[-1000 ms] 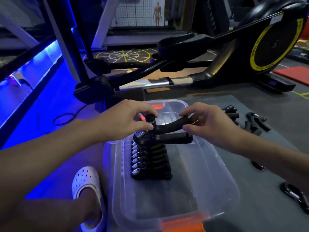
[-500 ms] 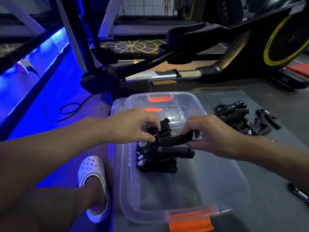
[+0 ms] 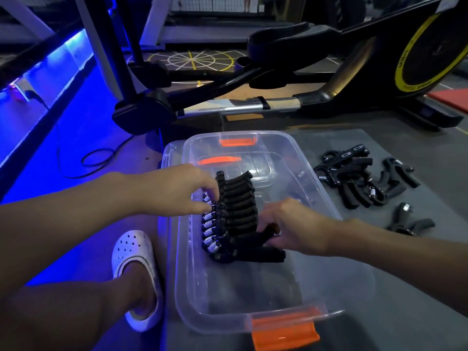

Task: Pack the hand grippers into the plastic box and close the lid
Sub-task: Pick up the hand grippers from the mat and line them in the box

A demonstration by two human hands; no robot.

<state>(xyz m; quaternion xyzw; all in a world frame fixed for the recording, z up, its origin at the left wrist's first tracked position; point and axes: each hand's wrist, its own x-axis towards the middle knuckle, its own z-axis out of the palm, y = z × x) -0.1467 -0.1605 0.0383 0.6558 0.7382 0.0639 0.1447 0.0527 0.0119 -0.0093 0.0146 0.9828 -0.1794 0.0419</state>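
A clear plastic box [image 3: 349,279] with orange latches sits on the grey mat. Inside it, several black hand grippers [image 3: 238,206] with steel springs stand in a tight row along the left wall. My left hand [image 3: 182,191] touches the spring ends of that row with curled fingertips. My right hand [image 3: 291,226] holds the foam handle of the nearest gripper [image 3: 253,253], which lies at the front of the row. A pile of loose grippers [image 3: 362,178] lies on the mat to the right of the box. The clear lid [image 3: 172,153] lies under the box's far end.
One lone gripper [image 3: 407,221] lies on the mat right of the box. A black elliptical trainer [image 3: 316,72] stands just behind. My foot in a white clog [image 3: 136,252] rests left of the box. A cable [image 3: 96,158] loops on the blue-lit floor.
Both hands have lowered the held gripper into the box, setting it at the front of the row. The view tilted down and moved closer.
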